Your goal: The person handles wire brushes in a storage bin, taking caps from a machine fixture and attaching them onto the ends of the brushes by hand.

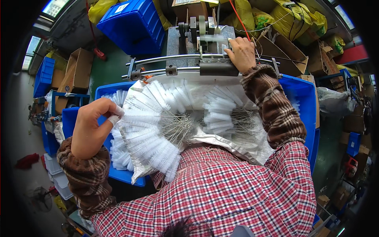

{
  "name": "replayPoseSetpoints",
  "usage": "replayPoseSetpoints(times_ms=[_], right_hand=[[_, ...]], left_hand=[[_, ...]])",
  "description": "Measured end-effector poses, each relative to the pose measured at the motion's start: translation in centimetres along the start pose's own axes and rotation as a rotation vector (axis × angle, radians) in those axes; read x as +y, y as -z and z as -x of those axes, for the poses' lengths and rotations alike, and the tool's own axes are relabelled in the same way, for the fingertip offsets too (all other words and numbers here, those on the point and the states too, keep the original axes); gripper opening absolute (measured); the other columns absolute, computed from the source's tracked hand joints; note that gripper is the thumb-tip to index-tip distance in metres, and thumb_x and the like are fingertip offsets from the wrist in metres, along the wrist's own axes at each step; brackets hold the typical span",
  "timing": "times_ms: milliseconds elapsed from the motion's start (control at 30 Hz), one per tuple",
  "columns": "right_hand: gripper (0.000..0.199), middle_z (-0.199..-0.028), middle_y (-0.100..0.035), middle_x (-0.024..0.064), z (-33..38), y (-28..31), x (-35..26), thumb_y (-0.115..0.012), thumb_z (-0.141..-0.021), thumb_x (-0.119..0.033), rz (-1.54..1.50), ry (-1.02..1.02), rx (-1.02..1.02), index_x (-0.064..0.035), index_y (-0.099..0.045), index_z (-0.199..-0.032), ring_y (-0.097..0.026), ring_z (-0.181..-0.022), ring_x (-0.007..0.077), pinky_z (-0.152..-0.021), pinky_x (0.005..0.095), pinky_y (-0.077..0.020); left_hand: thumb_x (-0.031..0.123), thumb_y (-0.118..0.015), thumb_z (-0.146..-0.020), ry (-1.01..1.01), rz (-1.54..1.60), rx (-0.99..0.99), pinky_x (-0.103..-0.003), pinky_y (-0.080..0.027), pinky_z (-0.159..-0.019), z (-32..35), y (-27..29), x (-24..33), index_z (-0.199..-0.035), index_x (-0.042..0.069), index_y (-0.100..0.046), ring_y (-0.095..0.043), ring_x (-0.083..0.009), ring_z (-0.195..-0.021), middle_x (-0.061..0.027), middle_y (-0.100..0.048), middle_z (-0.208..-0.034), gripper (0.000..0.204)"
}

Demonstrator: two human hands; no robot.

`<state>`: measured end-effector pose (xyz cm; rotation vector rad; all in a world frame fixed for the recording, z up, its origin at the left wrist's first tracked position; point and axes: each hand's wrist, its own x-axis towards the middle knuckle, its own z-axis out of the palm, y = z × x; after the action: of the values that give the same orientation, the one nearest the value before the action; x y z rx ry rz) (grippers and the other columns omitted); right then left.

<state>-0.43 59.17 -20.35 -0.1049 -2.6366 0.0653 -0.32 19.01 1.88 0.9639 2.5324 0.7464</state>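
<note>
My left hand, with white tape on its fingertips, pinches the outer end of a white-bristled wire brush in the left fan of brushes. Many such brushes lie spread there, their bare wire stems gathered toward the middle. A second bunch of brushes lies to the right on the same white sheet. At the machine, my right hand has its fingers closed at the right end of another white brush, which lies level across the machine's wheel.
Two metal rails cross in front of the machine. A blue bin sits under the sheet, with more brushes inside. Another large blue bin stands far left of the machine. Cardboard boxes and yellow sacks crowd the far right.
</note>
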Motion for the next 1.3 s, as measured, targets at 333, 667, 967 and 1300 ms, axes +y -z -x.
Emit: replayPoseSetpoints(times_ms=[333, 667, 967, 1300], right_hand=[[0.031, -0.094, -0.061, 0.0042, -2.2, 0.3, -4.8, -0.066, -0.081, -0.032, 0.012, 0.045, -0.078, -0.0102, -0.066, -0.103, -0.055, -0.094, 0.0228, -0.084, 0.0418, -0.0379], [0.015, -0.087, -0.061, 0.0064, -0.3, 0.1, 5.9, -0.061, -0.084, -0.021, -0.045, 0.025, 0.015, -0.0106, -0.067, -0.093, -0.058, -0.09, 0.0269, -0.081, 0.0438, -0.0446], [0.015, -0.087, -0.067, 0.0113, 1.9, 8.9, 8.4, -0.064, -0.081, -0.014, -0.324, 0.0, -0.354, -0.0036, -0.068, -0.091, -0.064, -0.079, 0.027, -0.073, 0.0344, -0.0506], [0.018, -0.084, -0.068, 0.011, 1.2, 11.4, -7.8, -0.066, -0.082, -0.01, -0.966, 0.318, -0.241, -0.0048, -0.067, -0.099, -0.065, -0.078, 0.0241, -0.07, 0.0344, -0.0515]], left_hand=[[-0.008, -0.063, -0.074, -0.113, 0.068, -0.048, -0.028, -0.05, -0.073, -2.4, -1.6, 1.9, -0.084, -0.005, -0.063, -0.064, -0.0184, -0.08, -0.0105, -0.065, -0.083, 0.011], [-0.008, -0.06, -0.075, -0.111, 0.194, -0.103, -0.028, -0.049, -0.074, -5.2, -3.6, 1.4, -0.084, -0.005, -0.064, -0.062, -0.0157, -0.077, -0.0086, -0.065, -0.08, 0.011], [-0.008, -0.061, -0.077, -0.118, 0.304, -0.183, -0.027, -0.05, -0.075, -7.8, -5.2, 1.9, -0.086, -0.005, -0.064, -0.063, -0.0131, -0.078, -0.0077, -0.066, -0.082, 0.01], [-0.004, -0.06, -0.08, -0.213, 0.384, -0.035, -0.026, -0.05, -0.078, -9.4, -8.1, 3.8, -0.097, -0.003, -0.064, -0.063, -0.0118, -0.083, -0.0072, -0.067, -0.089, 0.017]])
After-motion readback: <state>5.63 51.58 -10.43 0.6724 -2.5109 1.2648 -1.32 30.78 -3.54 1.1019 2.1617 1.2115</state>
